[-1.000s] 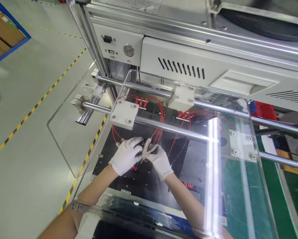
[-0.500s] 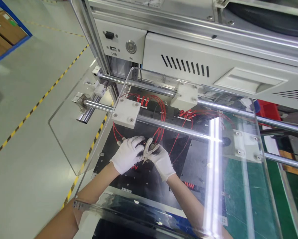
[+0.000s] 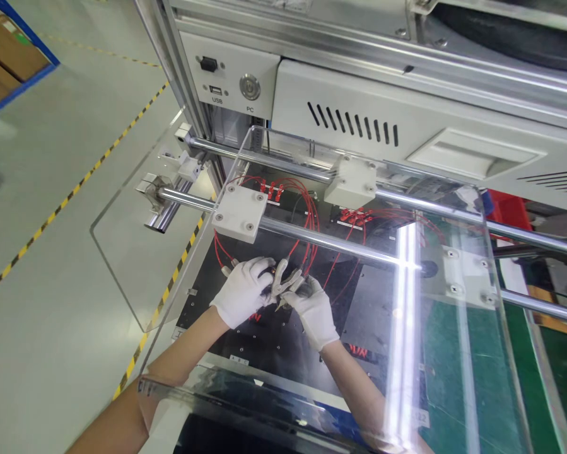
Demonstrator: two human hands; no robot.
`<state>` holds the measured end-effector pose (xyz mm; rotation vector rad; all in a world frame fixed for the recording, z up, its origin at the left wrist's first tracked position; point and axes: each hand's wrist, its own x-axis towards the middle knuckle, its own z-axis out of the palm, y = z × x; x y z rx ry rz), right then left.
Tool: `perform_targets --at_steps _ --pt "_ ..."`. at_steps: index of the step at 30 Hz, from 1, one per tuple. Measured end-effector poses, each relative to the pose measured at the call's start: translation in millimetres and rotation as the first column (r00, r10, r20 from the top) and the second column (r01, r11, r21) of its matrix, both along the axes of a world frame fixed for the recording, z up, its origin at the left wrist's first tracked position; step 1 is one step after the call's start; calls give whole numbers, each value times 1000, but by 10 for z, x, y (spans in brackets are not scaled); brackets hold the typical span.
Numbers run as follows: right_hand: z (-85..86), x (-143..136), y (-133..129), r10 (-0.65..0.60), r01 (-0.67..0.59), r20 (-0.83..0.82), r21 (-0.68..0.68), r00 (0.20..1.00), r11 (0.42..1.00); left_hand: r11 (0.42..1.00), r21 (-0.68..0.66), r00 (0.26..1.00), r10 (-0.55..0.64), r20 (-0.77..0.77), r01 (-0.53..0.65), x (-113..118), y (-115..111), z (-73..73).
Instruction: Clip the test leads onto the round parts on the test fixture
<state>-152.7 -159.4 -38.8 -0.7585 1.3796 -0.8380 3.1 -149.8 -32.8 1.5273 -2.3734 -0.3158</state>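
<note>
Black perforated metal counter (image 3: 274, 343) inside a white machine frame, seen through a clear acrylic guard panel (image 3: 434, 353). Left hand (image 3: 243, 291), white-gloved, fingers curled shut on a small dark part, hidden in the grip. Right hand (image 3: 314, 309), also gloved, clamped on grey-handled pliers (image 3: 283, 284), tips at that part, just above the counter. Red wire loops (image 3: 306, 221) run behind, under two chrome guide rails (image 3: 321, 239). Grey floor (image 3: 51, 252) with yellow-black striped tape on the left.

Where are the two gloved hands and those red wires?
left hand (image 3: 243, 290), head view, back of the white glove.
right hand (image 3: 314, 309), head view, back of the white glove.
red wires (image 3: 311, 217), head view, top of the loop.
</note>
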Motion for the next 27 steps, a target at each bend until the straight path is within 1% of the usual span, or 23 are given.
perform_targets --at_steps 3,7,16,20,22,24,25,27 --pt "86 18 -16 -70 69 0 88 998 994 1000 -3 1000 7 0 -7 -9 -3 5" --pt "150 44 -37 -95 94 5 108 995 990 1000 -8 1000 11 8 -11 -14 -5 -2" --pt "124 33 -37 -53 60 -84 85 995 995 1000 4 1000 23 15 -23 -9 12 -13" --pt "79 45 -29 -46 53 -76 93 996 994 999 23 1000 26 10 -26 -19 -1 -7" --pt "8 55 -21 -66 71 -50 104 997 992 998 53 1000 18 -3 -18 -20 -12 35" --pt "-81 67 -6 -103 104 -16 109 995 989 995 99 999 30 -19 -28 9 6 118" --pt "-122 74 5 -122 121 0 102 993 987 991 122 998 60 -31 -56 43 38 173" --pt "-178 83 32 -114 112 32 59 993 992 972 188 983 159 -87 -140 163 165 298"
